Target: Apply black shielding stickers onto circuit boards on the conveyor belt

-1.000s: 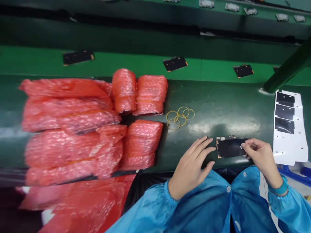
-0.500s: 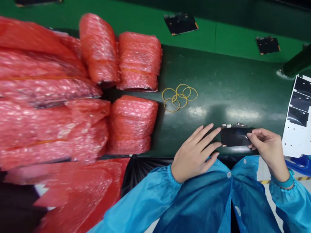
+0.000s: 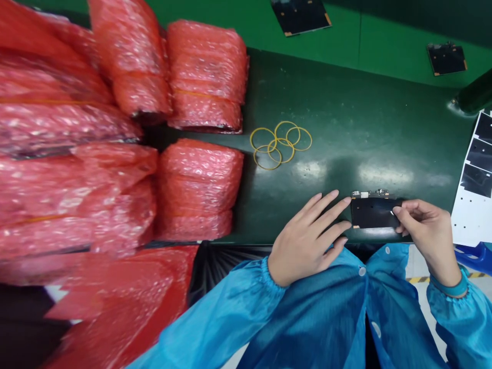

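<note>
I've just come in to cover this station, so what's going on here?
A person in a blue smock pinches the end of a black-covered circuit board with the right hand, while the left hand has its fingertips at the board's other end, over a dark green mat. Yellow rubber bands lie further along the mat, red bubble-wrap bundles are piled to the left, and a white sheet carrying black film pieces sits to the right.

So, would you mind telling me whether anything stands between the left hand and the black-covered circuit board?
Nothing visible does: the left hand has its fingertips right at the left edge of the black-covered circuit board, which the right hand pinches at its other end.
</note>
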Demonstrator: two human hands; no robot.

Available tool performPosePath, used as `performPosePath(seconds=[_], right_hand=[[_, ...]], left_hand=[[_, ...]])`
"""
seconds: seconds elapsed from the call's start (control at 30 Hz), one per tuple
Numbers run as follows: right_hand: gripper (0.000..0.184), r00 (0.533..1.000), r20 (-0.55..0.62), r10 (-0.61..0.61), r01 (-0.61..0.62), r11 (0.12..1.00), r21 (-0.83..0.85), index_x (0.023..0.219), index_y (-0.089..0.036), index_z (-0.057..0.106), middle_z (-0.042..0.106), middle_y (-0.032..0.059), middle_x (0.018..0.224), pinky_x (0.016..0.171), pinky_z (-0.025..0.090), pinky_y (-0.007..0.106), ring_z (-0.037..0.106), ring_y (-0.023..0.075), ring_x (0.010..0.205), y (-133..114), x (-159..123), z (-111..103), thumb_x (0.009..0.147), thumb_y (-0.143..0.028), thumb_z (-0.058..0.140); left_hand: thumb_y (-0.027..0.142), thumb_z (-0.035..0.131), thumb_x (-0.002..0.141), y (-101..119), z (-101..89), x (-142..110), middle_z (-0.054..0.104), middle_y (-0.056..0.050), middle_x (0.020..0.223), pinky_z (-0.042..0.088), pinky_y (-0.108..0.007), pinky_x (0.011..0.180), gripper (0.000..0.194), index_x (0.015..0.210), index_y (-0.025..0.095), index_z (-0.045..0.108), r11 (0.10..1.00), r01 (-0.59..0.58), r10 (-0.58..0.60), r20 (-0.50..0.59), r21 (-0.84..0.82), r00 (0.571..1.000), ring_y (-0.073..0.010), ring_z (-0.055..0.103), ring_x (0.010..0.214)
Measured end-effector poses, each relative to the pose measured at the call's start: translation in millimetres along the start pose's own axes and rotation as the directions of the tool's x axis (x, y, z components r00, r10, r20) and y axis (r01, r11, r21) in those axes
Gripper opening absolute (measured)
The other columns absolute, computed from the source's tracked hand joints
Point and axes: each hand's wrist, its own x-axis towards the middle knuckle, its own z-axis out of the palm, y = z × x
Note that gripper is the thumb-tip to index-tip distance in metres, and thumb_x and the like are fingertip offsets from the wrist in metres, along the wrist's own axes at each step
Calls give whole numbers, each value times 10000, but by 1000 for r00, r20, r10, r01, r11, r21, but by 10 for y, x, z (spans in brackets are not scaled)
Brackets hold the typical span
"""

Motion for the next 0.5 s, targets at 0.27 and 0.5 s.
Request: performPosePath(seconds=[0.27,0.5], right_hand=[[284,1000,-12,-2,2,1000,-28,763,-189,765,674,-8,525,452,528,216,650,140,428,-19,-15,-3,785,-463,837],[315,1000,-8,-7,7,1000,-9,764,-191,761,665,-13,525,439,530,228,643,144,423,-15,-15,5,784,-495,841]], left_hand=[[201,670,952,-5,2,-9,637,-112,1521,432,-549,1259,203,1130,175,763,1000,0,0,11,-2,1000,-341,498,1512],[219,647,978,-4,-5,5,650,-110,1506,465,-555,1232,168,1100,177,756,1000,-10,10,-5,12,1000,-348,530,1487]])
